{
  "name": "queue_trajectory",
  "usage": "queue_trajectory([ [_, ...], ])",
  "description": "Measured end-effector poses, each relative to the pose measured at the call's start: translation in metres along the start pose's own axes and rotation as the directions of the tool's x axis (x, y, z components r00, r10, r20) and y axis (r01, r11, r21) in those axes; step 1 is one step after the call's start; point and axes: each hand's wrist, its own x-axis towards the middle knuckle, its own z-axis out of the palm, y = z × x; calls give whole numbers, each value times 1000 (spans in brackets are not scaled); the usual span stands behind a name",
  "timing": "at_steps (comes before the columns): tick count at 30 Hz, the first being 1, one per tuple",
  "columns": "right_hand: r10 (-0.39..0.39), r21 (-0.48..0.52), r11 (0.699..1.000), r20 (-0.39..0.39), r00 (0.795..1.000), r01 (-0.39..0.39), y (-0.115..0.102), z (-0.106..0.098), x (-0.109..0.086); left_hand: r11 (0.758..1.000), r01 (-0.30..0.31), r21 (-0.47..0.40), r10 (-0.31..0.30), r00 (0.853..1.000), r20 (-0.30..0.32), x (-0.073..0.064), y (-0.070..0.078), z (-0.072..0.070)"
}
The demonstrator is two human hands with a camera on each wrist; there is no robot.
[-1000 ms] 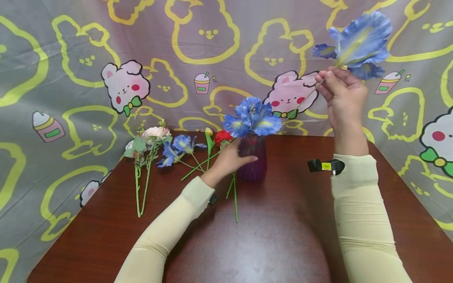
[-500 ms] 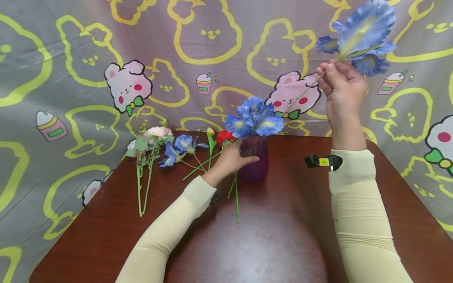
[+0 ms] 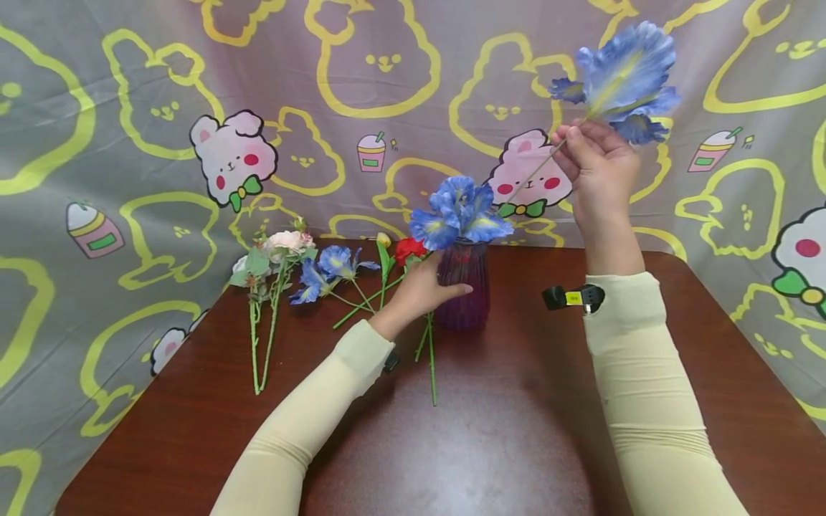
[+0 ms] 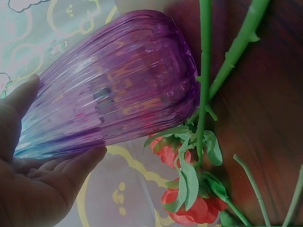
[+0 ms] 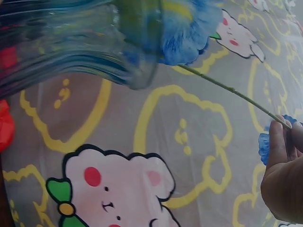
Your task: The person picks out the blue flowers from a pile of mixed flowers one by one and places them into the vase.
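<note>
A ribbed purple glass vase (image 3: pixel 464 297) stands upright on the table, with a blue iris (image 3: pixel 459 215) at its mouth. My left hand (image 3: pixel 419 292) grips the vase from the left; the left wrist view shows thumb and fingers on either side of the glass (image 4: pixel 118 80). Raised at the upper right, my right hand (image 3: pixel 600 161) pinches the stem of another blue iris (image 3: pixel 629 75) just under its bloom. That stem (image 5: pixel 232 90) slants down toward the vase mouth. Its lower end is hidden behind the first bloom, so I cannot tell whether it is inside.
Left of the vase lie pale pink flowers (image 3: pixel 287 244), blue irises (image 3: pixel 337 262), a yellow bud (image 3: pixel 383 240) and a red flower (image 3: pixel 409 249). Green stems (image 3: pixel 431 365) stick out in front of the left hand. A patterned cloth (image 3: pixel 413 86) hangs behind the table (image 3: pixel 516 430).
The right hand rose slightly with its iris, then came down and leftward, bringing the stem nearer the vase. The left hand and the vase have stayed in place.
</note>
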Motion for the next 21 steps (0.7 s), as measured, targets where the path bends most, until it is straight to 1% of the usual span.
queue_trajectory([
  [8, 52, -107, 993, 50, 997, -46, 25, -2, -5, 1000, -17, 9, 17, 1000, -2, 0, 0, -1],
  [15, 71, -208, 977, 102, 992, -48, 45, -4, -11, 1000, -21, 2, 21, 1000, 0, -1, 0, -2],
  [21, 96, -254, 966, 145, 985, -56, 60, -8, -12, 1000, -10, -6, 10, 1000, 2, -1, -2, 0],
])
